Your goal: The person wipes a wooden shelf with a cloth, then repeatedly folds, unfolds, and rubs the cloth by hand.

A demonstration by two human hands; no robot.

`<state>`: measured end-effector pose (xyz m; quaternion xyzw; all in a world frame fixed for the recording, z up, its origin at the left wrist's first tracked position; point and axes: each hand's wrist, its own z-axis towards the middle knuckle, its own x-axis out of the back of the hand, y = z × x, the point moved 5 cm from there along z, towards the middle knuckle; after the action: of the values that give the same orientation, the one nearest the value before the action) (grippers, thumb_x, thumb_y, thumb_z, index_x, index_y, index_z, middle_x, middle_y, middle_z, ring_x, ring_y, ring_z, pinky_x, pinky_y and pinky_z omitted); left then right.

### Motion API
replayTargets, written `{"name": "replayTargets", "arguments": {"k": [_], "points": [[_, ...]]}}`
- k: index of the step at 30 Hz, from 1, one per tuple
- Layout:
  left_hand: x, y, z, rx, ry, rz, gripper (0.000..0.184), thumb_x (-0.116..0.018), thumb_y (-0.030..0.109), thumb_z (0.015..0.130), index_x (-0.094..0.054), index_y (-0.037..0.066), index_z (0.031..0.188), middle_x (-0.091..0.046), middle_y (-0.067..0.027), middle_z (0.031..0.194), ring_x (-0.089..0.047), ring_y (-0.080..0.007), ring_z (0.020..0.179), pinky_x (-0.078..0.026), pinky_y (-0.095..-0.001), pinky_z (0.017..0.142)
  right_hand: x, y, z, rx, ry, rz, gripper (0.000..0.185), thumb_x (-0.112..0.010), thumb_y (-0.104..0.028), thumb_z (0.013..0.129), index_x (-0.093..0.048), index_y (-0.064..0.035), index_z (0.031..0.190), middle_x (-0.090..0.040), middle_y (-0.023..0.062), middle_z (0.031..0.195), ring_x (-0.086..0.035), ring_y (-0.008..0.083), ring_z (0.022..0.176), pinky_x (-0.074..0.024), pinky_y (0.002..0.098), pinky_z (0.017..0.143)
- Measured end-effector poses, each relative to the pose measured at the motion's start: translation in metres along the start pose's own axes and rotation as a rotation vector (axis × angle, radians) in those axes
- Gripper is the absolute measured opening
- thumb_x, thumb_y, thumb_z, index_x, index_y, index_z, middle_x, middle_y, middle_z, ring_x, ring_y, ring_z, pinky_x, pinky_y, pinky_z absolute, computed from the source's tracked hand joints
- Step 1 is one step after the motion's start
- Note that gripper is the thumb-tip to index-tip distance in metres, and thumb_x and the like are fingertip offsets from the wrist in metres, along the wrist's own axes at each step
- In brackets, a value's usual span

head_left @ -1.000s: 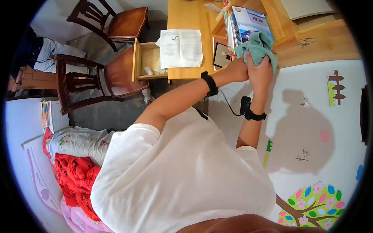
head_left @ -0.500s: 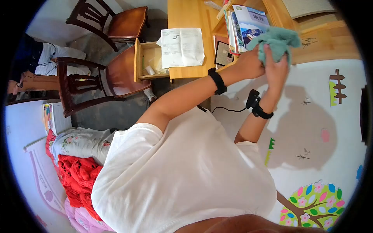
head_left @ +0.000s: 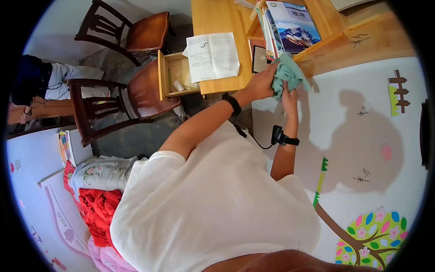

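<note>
A crumpled green cloth (head_left: 289,75) is bunched between my two hands beside the wooden shelf's edge. My left hand (head_left: 263,84) is closed on its left side, with the fingers partly hidden by the fabric. From below, my right hand (head_left: 289,96) grips the same cloth, fingers pressed into it. Just above the cloth, books (head_left: 297,27) stand in the shelf, one with a mountain cover. A dark-framed flat object (head_left: 259,59) lies left of them.
An unfolded printed paper (head_left: 213,56) lies on the wooden desk (head_left: 222,86), over an open drawer (head_left: 170,96). Two brown chairs (head_left: 147,34) stand left. Another person (head_left: 34,81) is at the far left. Red bedding (head_left: 97,208) lies lower left; a decorated wall (head_left: 362,149) is right.
Both hands have moved left and down with the cloth, away from the wooden panel, after an earlier move right. More of the mountain book cover shows. The whole view has shifted slightly.
</note>
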<state>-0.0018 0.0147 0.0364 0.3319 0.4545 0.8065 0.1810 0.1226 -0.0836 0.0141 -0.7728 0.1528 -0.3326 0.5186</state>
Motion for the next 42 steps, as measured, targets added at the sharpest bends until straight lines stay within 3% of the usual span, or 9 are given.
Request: {"name": "replayTargets", "arguments": {"k": [4, 7, 10, 14, 20, 27, 30, 36, 42], "points": [[-0.009, -0.046, -0.032, 0.094, -0.169, 0.074, 0.080, -0.064, 0.007, 0.067, -0.029, 0.000, 0.139, -0.048, -0.0276, 0.127, -0.057, -0.0440, 0.101, -0.048, -0.0488, 0.082, -0.023, 0.072, 0.016, 0.152, -0.123, -0.193, 0.054, -0.054, -0.049, 0.093, -0.062, 0.0039, 0.094, -0.061, 0.0124, 0.073, -0.056, 0.0221, 0.061, -0.0453, 0.0399, 0.056], [-0.016, -0.093, -0.067, 0.145, -0.227, 0.079, 0.076, -0.064, 0.010, 0.069, -0.033, 0.002, 0.138, -0.051, -0.0282, 0.124, -0.056, -0.0443, 0.103, -0.047, -0.0485, 0.084, -0.053, 0.065, -0.004, 0.057, -0.270, -0.413, 0.056, -0.059, -0.052, 0.089, -0.064, 0.0026, 0.102, -0.068, 0.0170, 0.091, -0.064, 0.0281, 0.085, -0.0476, 0.0373, 0.080], [-0.004, -0.119, -0.107, 0.213, -0.332, 0.076, 0.066, -0.067, 0.014, 0.072, -0.041, 0.000, 0.131, -0.057, -0.0277, 0.114, -0.057, -0.0436, 0.102, -0.048, -0.0468, 0.084, -0.087, 0.089, -0.012, 0.153, -0.476, -0.343, 0.048, -0.060, -0.046, 0.090, -0.065, -0.0010, 0.104, -0.068, 0.0120, 0.095, -0.062, 0.0224, 0.087, -0.0467, 0.0360, 0.081], [0.033, -0.146, -0.157, 0.496, -0.571, 0.110, 0.039, -0.069, 0.018, 0.078, -0.058, 0.000, 0.110, -0.062, -0.0254, 0.106, -0.059, -0.0414, 0.100, -0.048, -0.0444, 0.083, -0.136, 0.068, -0.037, 0.113, -0.735, -0.533, 0.061, -0.055, -0.058, 0.088, -0.065, 0.0025, 0.091, -0.065, 0.0198, 0.078, -0.062, 0.0323, 0.072, -0.0487, 0.0406, 0.074], [0.070, -0.245, -0.233, 0.408, -0.546, 0.106, 0.039, -0.071, 0.019, 0.074, -0.062, 0.002, 0.107, -0.065, -0.0231, 0.100, -0.061, -0.0404, 0.095, -0.049, -0.0454, 0.081, -0.222, 0.064, -0.061, 0.292, -0.934, -0.795, 0.066, -0.049, -0.062, 0.089, -0.062, 0.0024, 0.084, -0.061, 0.0239, 0.072, -0.059, 0.0401, 0.069, -0.0476, 0.0448, 0.069], [0.050, -0.247, -0.233, 0.272, -0.604, -0.076, 0.043, -0.067, 0.019, 0.080, -0.055, 0.005, 0.119, -0.058, -0.0204, 0.118, -0.057, -0.0398, 0.106, -0.047, -0.0444, 0.088, -0.200, 0.118, -0.035, 0.167, -0.927, -0.704, 0.057, -0.047, -0.055, 0.093, -0.062, 0.0002, 0.095, -0.063, 0.0241, 0.079, -0.060, 0.0391, 0.075, -0.0476, 0.0436, 0.072], [0.039, -0.209, -0.209, 0.380, -0.690, -0.184, 0.041, -0.058, 0.017, 0.088, -0.051, 0.006, 0.126, -0.051, -0.0210, 0.130, -0.053, -0.0411, 0.112, -0.045, -0.0450, 0.094, -0.166, 0.116, -0.036, 0.037, -0.802, -0.718, 0.063, -0.045, -0.057, 0.093, -0.063, 0.0033, 0.082, -0.061, 0.0258, 0.075, -0.059, 0.0406, 0.070, -0.0468, 0.0473, 0.068], [0.047, -0.205, -0.204, 0.256, -0.630, -0.115, 0.050, -0.058, 0.011, 0.086, -0.044, 0.003, 0.133, -0.043, -0.0240, 0.136, -0.045, -0.0421, 0.121, -0.039, -0.0442, 0.102, -0.174, 0.156, -0.014, 0.148, -0.694, -0.682, 0.055, -0.046, -0.050, 0.095, -0.063, 0.0023, 0.091, -0.062, 0.0260, 0.079, -0.059, 0.0426, 0.075, -0.0468, 0.0476, 0.071], [0.094, -0.232, -0.257, 0.472, -0.587, 0.001, 0.064, -0.056, 0.009, 0.081, -0.035, 0.001, 0.141, -0.041, -0.0263, 0.138, -0.043, -0.0425, 0.124, -0.037, -0.0425, 0.104, -0.248, 0.107, -0.008, 0.359, -0.797, -0.875, 0.037, -0.049, -0.037, 0.096, -0.060, -0.0029, 0.105, -0.064, 0.0220, 0.101, -0.059, 0.0411, 0.095, -0.0474, 0.0477, 0.079]]}}
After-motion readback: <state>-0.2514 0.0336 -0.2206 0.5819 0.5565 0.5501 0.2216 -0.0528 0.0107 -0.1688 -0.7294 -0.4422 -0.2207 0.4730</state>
